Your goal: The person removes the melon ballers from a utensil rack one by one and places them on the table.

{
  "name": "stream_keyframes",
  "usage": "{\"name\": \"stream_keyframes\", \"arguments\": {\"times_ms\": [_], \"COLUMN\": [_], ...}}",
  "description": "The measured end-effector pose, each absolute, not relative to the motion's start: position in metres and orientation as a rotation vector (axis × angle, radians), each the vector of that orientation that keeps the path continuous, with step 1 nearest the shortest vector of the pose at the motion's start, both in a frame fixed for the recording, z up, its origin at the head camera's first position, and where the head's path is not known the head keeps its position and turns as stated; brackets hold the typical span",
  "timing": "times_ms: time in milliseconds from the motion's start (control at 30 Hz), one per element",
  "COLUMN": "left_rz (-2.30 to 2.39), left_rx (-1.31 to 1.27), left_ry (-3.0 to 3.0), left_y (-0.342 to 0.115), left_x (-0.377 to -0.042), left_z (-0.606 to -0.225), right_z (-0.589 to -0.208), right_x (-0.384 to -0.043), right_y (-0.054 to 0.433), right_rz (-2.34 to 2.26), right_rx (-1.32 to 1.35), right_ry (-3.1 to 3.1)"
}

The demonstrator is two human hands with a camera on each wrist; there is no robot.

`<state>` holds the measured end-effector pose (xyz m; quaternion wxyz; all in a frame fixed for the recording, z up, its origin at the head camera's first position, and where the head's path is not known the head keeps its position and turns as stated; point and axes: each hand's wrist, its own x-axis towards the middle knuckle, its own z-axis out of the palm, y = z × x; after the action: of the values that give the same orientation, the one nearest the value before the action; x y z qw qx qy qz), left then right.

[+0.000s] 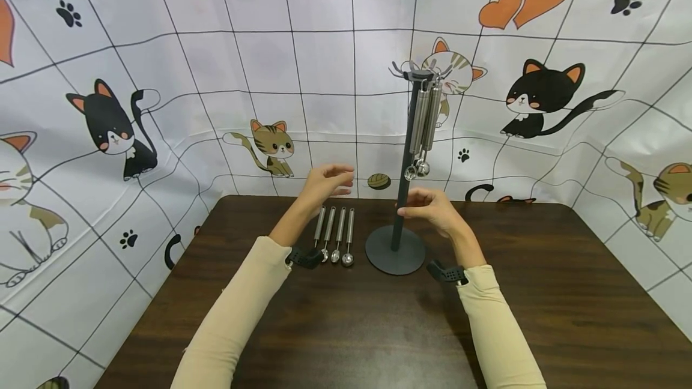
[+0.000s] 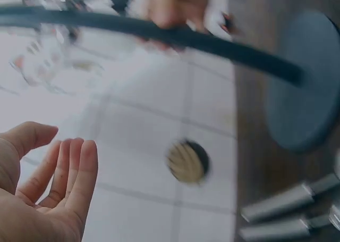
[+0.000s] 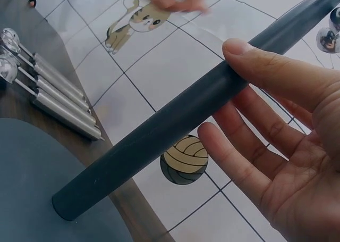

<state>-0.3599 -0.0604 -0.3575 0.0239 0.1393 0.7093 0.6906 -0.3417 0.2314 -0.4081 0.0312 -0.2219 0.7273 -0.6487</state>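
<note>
A dark grey stand (image 1: 397, 239) with a round base and hooks on top stands on the table. My right hand (image 1: 432, 212) holds its post (image 3: 159, 141) low down, the thumb on one side and the fingers behind it. Several steel scoops (image 1: 427, 119) with small round bowls hang from the hooks. Left of the base, several more steel scoops (image 1: 339, 233) lie side by side, bowls toward me. My left hand (image 1: 327, 185) hovers just beyond their handles, its fingers loosely bent with nothing between them, as the left wrist view (image 2: 58, 183) shows.
The brown wooden table (image 1: 378, 329) ends at the back against a white sheet (image 1: 324, 65) printed with cats and grid lines. Black bands (image 1: 305, 257) sit on both wrists.
</note>
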Motion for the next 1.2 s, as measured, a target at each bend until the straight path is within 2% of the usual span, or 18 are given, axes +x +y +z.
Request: {"name": "stream_keyframes", "arguments": {"times_ms": [233,433,1200], "left_rz": [2.174,2.253,2.278], "left_rx": [0.712,0.833,0.961], "left_ry": [2.136,2.018,1.914], "left_y": [-0.034,-0.017,0.017], "left_x": [-0.345,-0.334,-0.316], "left_z": [-0.311,-0.286,-0.256], "right_z": [-0.406,-0.406,-0.408], "right_x": [-0.342,-0.343,-0.341], "right_y": [0.231,0.23,0.233], "right_rz": [-2.009,-2.01,-2.016], "right_rx": [-0.704,-0.716,-0.733], "right_ry": [2.223,2.216,2.18]}}
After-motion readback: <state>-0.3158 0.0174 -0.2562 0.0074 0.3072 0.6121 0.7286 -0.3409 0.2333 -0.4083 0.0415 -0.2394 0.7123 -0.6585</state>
